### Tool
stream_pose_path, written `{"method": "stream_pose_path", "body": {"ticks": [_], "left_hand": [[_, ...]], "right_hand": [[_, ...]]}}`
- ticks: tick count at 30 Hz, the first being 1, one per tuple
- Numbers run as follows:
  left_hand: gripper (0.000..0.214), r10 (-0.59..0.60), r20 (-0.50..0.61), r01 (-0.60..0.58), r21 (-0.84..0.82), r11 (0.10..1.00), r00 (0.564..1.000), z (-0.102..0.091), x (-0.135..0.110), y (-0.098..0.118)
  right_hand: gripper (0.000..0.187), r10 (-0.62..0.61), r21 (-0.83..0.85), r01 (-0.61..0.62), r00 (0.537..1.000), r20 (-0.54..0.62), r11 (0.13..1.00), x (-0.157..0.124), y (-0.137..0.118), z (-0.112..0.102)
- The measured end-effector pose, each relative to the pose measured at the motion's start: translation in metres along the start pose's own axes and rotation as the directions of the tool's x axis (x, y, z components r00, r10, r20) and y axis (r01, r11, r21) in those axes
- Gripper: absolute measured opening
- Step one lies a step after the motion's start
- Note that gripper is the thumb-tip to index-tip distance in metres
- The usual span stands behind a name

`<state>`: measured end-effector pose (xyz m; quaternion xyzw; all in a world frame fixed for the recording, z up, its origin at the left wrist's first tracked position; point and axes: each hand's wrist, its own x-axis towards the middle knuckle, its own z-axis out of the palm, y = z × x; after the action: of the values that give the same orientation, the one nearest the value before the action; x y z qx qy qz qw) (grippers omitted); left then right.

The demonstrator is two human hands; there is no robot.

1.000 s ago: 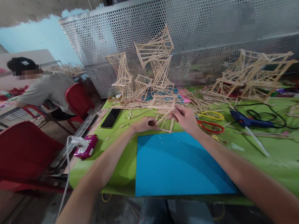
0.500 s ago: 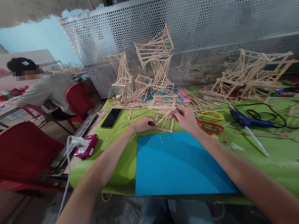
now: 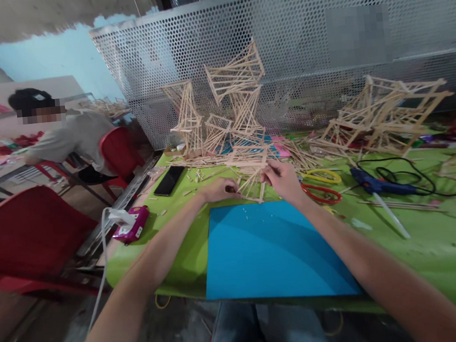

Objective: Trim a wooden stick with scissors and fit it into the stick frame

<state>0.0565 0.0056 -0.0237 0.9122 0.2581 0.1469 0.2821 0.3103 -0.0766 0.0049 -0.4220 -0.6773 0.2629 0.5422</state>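
Observation:
My left hand (image 3: 222,189) pinches the left side of a small frame of thin wooden sticks (image 3: 249,189), just beyond the far edge of a blue sheet (image 3: 276,252). On the frame's right side, my right hand (image 3: 280,179) has thumb and fingers pressed together at a stick. The frame is tilted, and its far part merges with loose wooden sticks (image 3: 299,152) behind. Taller stick structures (image 3: 239,78) stand at the back. Right of my right hand lie scissors with yellow handles (image 3: 323,177) and others with red handles (image 3: 323,194).
A blue glue gun (image 3: 382,184) with its cable and a clear glue stick lies on the right. To the left are a phone (image 3: 169,180) and a purple power strip (image 3: 132,225). Another stick structure (image 3: 387,112) stands back right. A person (image 3: 75,132) sits far left.
Hardly anything differs. My right hand has shifted very slightly to the right; my left hand stays at the stick frame.

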Motion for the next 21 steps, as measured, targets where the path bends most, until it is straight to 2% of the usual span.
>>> {"method": "stream_pose_path", "body": {"ticks": [5,15,18,21], "left_hand": [[0.025,0.004,0.003,-0.004,-0.014,1.0,1.0,0.0012,0.0007,-0.0014],[0.027,0.016,-0.01,-0.016,-0.004,1.0,1.0,0.0027,0.0009,-0.0032],[0.026,0.004,0.004,-0.004,0.019,1.0,1.0,0.0025,0.0016,-0.0037],[0.025,0.005,0.017,-0.007,0.085,0.996,1.0,-0.0005,0.0014,-0.0037]], "right_hand": [[0.035,0.003,-0.002,-0.003,1.0,0.0,1.0,0.0004,-0.0009,0.0006],[0.043,0.057,0.067,-0.055,0.998,-0.019,0.996,0.0029,0.002,-0.0052],[0.049,0.044,0.063,-0.043,0.999,-0.015,0.997,0.0032,0.0011,-0.0063],[0.046,0.038,0.063,-0.034,0.997,-0.069,0.997,0.0032,-0.0005,-0.0086]]}}
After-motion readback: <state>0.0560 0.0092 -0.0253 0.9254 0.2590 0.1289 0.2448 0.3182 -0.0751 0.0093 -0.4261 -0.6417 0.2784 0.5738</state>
